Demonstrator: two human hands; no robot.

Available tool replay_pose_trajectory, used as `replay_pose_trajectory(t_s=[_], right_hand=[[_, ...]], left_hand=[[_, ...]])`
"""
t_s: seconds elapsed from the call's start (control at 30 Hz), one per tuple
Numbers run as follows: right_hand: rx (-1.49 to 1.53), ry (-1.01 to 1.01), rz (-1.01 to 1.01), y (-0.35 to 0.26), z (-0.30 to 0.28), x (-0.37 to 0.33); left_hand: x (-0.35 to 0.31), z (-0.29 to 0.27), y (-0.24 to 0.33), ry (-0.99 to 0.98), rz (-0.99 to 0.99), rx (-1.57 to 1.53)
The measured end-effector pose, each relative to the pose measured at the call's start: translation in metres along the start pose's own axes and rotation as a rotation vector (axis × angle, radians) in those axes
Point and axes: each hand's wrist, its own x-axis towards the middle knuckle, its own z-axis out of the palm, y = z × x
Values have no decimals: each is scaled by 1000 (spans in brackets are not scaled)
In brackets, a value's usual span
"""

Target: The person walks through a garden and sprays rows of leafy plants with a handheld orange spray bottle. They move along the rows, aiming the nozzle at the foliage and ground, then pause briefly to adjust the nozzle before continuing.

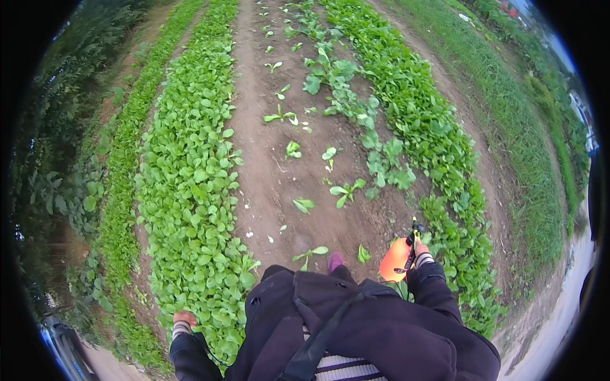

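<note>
On the right, my right hand (420, 248) is closed round the black handle of an orange spray bottle (394, 259). The bottle's yellow-green nozzle tip points away from me, and its rounded body hangs to the left of my fingers, close to a row of leafy plants (454, 244). At the lower left, my left hand (185, 318) hovers over the edge of a dense bed of leafy greens (190, 165). It looks small and foreshortened, so its fingers cannot be made out. Small seedlings (347, 192) grow scattered in the brown soil ahead of me.
A purple shoe (335, 261) shows on the soil strip (267, 171) below me. Blue-green broad-leaved plants (387, 162) stand right of the seedlings. Beyond the right-hand row lies a grassy strip (508, 140). Dark bushes (57, 120) line the far left.
</note>
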Motion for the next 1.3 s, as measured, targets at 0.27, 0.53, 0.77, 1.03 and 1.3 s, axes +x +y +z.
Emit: replay_pose_trajectory(t_s=[0.27, 0.53, 0.77, 1.03, 1.3], right_hand=[[8, -37, -100, -165, 29, 86], [554, -2, 194, -404, 51, 59], [686, -31, 293, -558, 82, 101], [680, -4, 255, -698, 133, 183], [297, 7, 251, -833, 156, 256]], left_hand=[[35, -19, 112, 41, -211, -14], [228, -29, 308, 77, -154, 212], [282, -7, 585, -2, 349, 149], [337, -16, 772, 61, 473, 375], [377, -30, 881, 131, 175, 199]])
